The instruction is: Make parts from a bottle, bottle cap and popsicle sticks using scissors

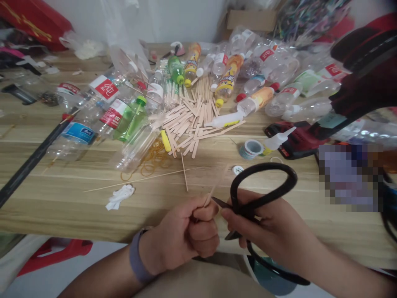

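Note:
My left hand (198,231), closed in a fist with a band on its wrist, grips a thin wooden stick (214,188) that points up and looks blurred at its top. My right hand (263,223) is wrapped round black scissors (263,196) with large loop handles. One blade tip lies beside my left fingers, near the stick, and the other blade shows lower down. Behind the hands, a skewer (139,180) and a shorter stick (184,171) lie on the wooden table (62,215), near rubber bands (153,157).
A pile of flat wooden sticks (195,120) lies mid-table among several plastic bottles (228,78). A tape roll (251,149), glue bottle (276,140) and red-black tool (300,138) stand at right. A white crumpled piece (120,196) and a long black rod (34,159) are at left.

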`<move>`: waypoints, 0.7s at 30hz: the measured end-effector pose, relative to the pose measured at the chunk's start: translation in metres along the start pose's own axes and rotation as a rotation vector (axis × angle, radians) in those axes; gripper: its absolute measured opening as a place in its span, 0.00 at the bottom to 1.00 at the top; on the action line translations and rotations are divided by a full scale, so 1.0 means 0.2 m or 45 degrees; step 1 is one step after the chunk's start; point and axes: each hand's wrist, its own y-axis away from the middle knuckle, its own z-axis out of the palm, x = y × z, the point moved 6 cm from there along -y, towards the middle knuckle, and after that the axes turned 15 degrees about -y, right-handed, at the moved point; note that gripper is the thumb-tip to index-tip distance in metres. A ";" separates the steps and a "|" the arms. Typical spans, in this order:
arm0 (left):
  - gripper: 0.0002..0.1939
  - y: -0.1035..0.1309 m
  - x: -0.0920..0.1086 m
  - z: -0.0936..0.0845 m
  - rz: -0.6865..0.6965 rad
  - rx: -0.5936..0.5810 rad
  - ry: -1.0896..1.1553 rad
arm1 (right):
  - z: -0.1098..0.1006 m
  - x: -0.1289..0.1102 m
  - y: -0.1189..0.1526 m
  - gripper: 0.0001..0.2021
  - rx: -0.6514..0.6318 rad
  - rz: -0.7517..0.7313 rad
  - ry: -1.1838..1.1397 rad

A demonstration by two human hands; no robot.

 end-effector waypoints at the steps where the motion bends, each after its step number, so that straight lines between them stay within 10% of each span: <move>1: 0.28 0.00 0.00 -0.01 0.007 0.022 -0.002 | -0.01 -0.01 0.01 0.15 0.019 -0.079 0.108; 6: 0.32 0.04 0.09 -0.12 0.209 0.253 0.069 | -0.04 -0.07 0.03 0.16 0.057 -0.187 0.246; 12: 0.31 0.05 0.12 -0.17 0.167 0.403 -0.153 | -0.04 -0.06 -0.06 0.21 -0.028 0.095 -0.305; 21: 0.27 -0.02 0.13 -0.22 0.213 0.454 -0.161 | 0.00 -0.24 -0.20 0.16 -0.238 -0.104 -0.764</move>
